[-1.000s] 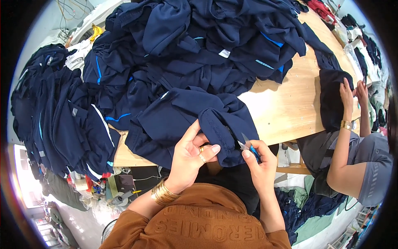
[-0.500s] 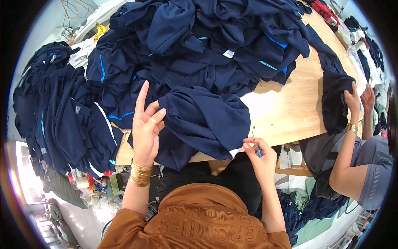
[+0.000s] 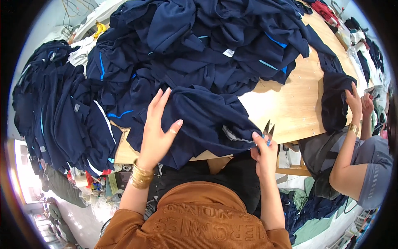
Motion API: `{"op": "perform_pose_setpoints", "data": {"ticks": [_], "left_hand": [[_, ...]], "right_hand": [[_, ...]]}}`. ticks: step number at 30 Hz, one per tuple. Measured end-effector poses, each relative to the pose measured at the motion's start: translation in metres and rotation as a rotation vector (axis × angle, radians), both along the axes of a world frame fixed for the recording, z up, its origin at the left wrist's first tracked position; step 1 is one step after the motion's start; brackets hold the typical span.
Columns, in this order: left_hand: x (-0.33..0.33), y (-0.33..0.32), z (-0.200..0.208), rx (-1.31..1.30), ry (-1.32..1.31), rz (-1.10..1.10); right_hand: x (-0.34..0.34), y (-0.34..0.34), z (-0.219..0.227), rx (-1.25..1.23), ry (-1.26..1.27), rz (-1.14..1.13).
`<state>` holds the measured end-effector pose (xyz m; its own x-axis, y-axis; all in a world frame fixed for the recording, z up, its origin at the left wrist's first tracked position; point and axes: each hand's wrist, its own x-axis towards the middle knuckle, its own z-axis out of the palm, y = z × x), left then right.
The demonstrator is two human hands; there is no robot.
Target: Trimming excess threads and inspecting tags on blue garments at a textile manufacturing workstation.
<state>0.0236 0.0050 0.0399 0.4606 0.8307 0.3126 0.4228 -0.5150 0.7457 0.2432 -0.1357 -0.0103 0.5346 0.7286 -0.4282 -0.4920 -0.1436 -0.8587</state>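
A dark navy garment [image 3: 203, 120] lies over the near edge of the table in front of me. My left hand [image 3: 155, 135] is open, fingers stretched, at the garment's left side. At the garment's right end, my right hand [image 3: 266, 155] is closed on small blue-handled thread snips [image 3: 269, 132], their two dark blades apart and pointing away from me. Its thumb and fingers also pinch the garment's edge. A whitish strip [image 3: 233, 135] shows in a fold beside that hand. Whether my left fingertips press on the cloth is hard to tell.
A large pile of navy garments [image 3: 199, 54] fills the far side of the wooden table [image 3: 286, 106]. More navy garments [image 3: 62, 108] hang at the left. On the right, another person's hand [image 3: 353, 101] holds a dark cloth [image 3: 335, 99]. Bananas [image 3: 99, 29] lie at the far left.
My left hand has opened from a bent-finger pose and shifted slightly right. My right hand has drawn the garment's edge to the right, uncovering the whitish strip; the snips' blades now show apart.
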Motion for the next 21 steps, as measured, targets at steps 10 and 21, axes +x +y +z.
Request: {"op": "perform_pose_setpoints", "data": {"ticks": [10, 21], "left_hand": [[0.051, -0.074, -0.024, -1.425, -0.603, -0.614], [0.056, -0.065, -0.026, -1.309, -0.966, -0.178]], "right_hand": [[-0.029, 0.015, 0.039, 0.154, -0.057, -0.058], [-0.031, 0.015, 0.036, 0.276, 0.218, -0.032]]}}
